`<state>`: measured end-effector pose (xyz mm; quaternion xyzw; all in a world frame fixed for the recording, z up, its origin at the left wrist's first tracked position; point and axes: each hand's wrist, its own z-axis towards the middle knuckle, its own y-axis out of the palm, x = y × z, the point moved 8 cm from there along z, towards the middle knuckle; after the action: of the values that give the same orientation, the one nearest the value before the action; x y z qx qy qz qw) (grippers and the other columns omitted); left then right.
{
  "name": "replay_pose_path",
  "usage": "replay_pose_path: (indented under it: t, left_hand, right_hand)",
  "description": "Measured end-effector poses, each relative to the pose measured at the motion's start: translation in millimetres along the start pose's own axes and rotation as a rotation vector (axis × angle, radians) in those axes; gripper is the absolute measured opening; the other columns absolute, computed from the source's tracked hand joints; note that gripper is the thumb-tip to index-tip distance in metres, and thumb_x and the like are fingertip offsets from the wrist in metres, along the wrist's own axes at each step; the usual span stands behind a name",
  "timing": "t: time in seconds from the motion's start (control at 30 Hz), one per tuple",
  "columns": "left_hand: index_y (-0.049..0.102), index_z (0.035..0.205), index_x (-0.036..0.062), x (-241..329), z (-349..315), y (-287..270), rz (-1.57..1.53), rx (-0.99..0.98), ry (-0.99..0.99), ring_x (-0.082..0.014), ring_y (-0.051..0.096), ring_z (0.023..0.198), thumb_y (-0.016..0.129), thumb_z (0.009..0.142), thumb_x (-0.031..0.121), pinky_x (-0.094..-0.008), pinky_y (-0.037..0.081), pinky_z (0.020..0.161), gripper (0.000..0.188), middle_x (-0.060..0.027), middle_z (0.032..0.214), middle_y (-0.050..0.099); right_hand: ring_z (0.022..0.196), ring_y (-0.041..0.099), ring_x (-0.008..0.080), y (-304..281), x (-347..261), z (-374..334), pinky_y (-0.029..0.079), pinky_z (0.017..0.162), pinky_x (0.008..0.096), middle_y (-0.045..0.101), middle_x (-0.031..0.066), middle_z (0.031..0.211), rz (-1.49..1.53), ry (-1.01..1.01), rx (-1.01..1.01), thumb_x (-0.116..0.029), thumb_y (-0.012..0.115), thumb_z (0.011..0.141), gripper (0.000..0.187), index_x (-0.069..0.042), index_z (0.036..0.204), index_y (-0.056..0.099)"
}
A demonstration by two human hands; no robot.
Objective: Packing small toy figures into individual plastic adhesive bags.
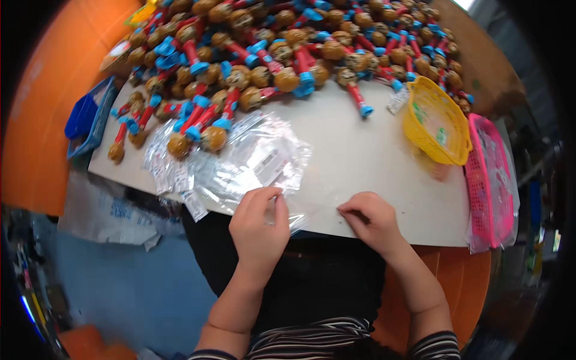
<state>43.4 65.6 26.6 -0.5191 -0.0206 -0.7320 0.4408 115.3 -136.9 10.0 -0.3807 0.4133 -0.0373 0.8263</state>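
My left hand (260, 227) is at the table's near edge, over the clear plastic bags (240, 171), with its fingers curled and thumb near the forefinger. Whether it grips a bag's thin film is hard to make out. To its right, my right hand (373, 221) rests low by the same edge, thumb and fingertips drawn together. Anything between those tips is hidden or too small to name. Beyond the bags lies a big heap of toys (288, 66) with red sticks, light-blue ends and round brown heads. One toy (357, 96) lies apart, pointing toward me.
A yellow basket (454, 154) stands on the right of the white table (354, 162), with a pink basket (478, 198) holding clear plastic beside it. At the left edge is a blue bin (99, 126). Grey plastic sacking (108, 216) hangs below the table's left side.
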Motion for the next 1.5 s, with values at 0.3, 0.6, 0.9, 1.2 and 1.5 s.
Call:
replay_pose_path:
  t: [0.3, 0.6, 0.9, 1.2, 1.5]
  left_hand:
    - [0.065, 0.09, -0.0007, 9, -6, 1, 0.006, -0.059, 0.019, -0.0213, 0.064, 0.066, 0.065, 0.078, -0.004, -0.0274, 0.051, 0.059, 0.012, -0.0116, 0.082, 0.064]
    - [0.065, 0.09, -0.0013, 8, -7, 12, -0.019, -0.084, 0.002, -0.0195, 0.063, 0.064, 0.065, 0.079, -0.005, -0.0265, 0.051, 0.058, 0.012, -0.0112, 0.081, 0.064]
    - [0.065, 0.09, -0.0014, -4, -12, 5, -0.02, -0.086, -0.04, -0.0144, 0.061, 0.066, 0.064, 0.081, -0.002, -0.0239, 0.049, 0.061, 0.009, -0.0088, 0.081, 0.065]
    - [0.065, 0.091, -0.0013, 1, -12, 7, -0.031, -0.096, -0.014, -0.0151, 0.062, 0.065, 0.065, 0.081, -0.002, -0.0242, 0.049, 0.061, 0.01, -0.0095, 0.081, 0.065]
    - [0.064, 0.09, -0.001, 8, -14, 16, -0.025, -0.121, 0.034, -0.0192, 0.063, 0.065, 0.066, 0.078, -0.005, -0.0265, 0.05, 0.06, 0.013, -0.0113, 0.081, 0.065]
  right_hand:
    - [0.079, 0.063, 0.012, -119, 76, -15, 0.052, 0.074, 0.0277, 0.066, 0.0052, 0.083, -0.182, 0.459, 0.583, -0.002, 0.066, 0.084, 0.008, 0.001, 0.09, 0.063]
    - [0.077, 0.063, 0.0146, -109, 123, -6, 0.051, 0.066, 0.0279, 0.066, 0.0073, 0.085, -0.289, 0.359, 0.407, -0.002, 0.068, 0.082, 0.019, 0.002, 0.099, 0.062]
    - [0.079, 0.062, 0.0135, -20, 27, 6, 0.05, 0.074, 0.0255, 0.065, 0.0068, 0.084, 0.257, 0.404, 0.0, -0.006, 0.069, 0.081, 0.02, 0.002, 0.098, 0.061]
    - [0.069, 0.064, 0.0163, -1, 7, 11, 0.052, 0.065, 0.0265, 0.066, 0.009, 0.081, -0.082, 0.133, -0.031, -0.004, 0.07, 0.08, 0.024, 0.002, 0.101, 0.061]
    - [0.078, 0.063, 0.0097, -180, 69, 40, 0.05, 0.069, 0.0228, 0.065, 0.0047, 0.085, -0.101, 0.353, 0.436, -0.001, 0.069, 0.08, 0.016, 0.0, 0.094, 0.061]
